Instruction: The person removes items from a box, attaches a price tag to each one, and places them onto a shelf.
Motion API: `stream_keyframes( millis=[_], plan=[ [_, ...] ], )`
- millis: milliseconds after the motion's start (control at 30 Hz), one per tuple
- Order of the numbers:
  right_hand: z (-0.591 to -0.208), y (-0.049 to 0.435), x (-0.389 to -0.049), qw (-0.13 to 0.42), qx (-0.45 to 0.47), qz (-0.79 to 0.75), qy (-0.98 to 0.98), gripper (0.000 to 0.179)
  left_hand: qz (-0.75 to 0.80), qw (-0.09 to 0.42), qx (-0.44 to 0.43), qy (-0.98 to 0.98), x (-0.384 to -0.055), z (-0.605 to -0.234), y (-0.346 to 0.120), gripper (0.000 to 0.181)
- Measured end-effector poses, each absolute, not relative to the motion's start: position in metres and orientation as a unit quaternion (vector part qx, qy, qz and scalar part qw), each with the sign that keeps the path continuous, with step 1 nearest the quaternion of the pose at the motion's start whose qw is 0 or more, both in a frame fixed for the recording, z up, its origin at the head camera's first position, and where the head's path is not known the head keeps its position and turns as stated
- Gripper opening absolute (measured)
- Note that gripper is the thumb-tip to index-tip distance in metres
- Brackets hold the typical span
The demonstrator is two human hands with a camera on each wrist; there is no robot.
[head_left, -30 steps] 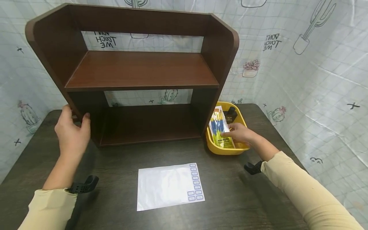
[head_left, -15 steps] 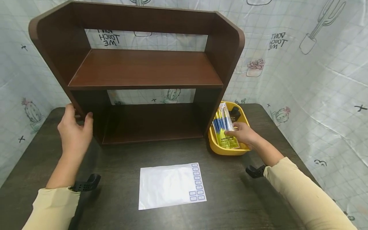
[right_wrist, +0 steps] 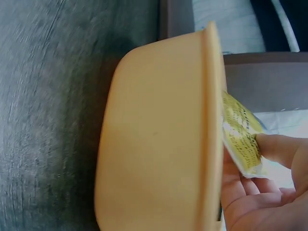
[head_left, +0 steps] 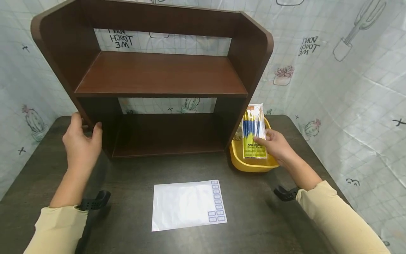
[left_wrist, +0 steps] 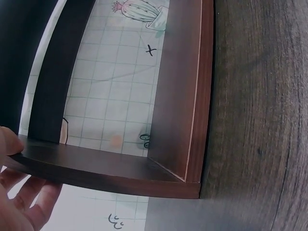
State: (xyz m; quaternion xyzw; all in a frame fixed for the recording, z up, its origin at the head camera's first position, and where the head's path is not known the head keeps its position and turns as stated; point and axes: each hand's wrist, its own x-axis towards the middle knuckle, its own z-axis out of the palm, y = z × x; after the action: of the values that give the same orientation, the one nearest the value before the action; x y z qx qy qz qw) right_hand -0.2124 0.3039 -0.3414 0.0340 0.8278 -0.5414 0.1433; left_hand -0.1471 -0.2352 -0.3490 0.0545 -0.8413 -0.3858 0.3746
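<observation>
1. Left hand (head_left: pixel 81 149) clamps the left panel (head_left: pixel 65 53) of the shelf (head_left: pixel 161 74).
2. Right hand (head_left: pixel 276 145) pinches the brush packet (head_left: pixel 253 128) between thumb and fingers.
3. Brush packet is at the yellow basket's (head_left: pixel 253 168) mouth.

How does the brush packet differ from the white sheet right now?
The brush packet shows yellow and blue; the white sheet has small outlined boxes along one side. The right hand pinches the brush packet at the yellow basket, whereas the white sheet lies flat on the table. Both look roughly rectangular.

Shelf (head_left: pixel 161 95) in all three views
</observation>
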Motion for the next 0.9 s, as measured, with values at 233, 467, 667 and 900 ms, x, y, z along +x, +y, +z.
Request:
stream_keyframes(
  millis=[233,467,667,900],
  plan=[
    [-0.325,0.305,-0.193,0.13,0.039,-0.582,0.802,0.047,-0.389,0.375,0.058,-0.84,-0.148,-0.349,-0.233,0.028],
    [-0.318,0.307,-0.169,0.158,0.012,-0.635,0.756,0.061,-0.389,0.376,0.057,-0.839,-0.149,-0.348,-0.232,0.029],
    [-0.323,0.299,-0.146,0.174,-0.045,-0.638,0.749,0.064,-0.382,0.369,0.07,-0.844,-0.148,-0.349,-0.231,0.03],
    [-0.328,0.283,-0.126,0.213,-0.082,-0.594,0.772,0.07,-0.387,0.346,0.075,-0.851,-0.143,-0.349,-0.231,0.032]
  ],
)
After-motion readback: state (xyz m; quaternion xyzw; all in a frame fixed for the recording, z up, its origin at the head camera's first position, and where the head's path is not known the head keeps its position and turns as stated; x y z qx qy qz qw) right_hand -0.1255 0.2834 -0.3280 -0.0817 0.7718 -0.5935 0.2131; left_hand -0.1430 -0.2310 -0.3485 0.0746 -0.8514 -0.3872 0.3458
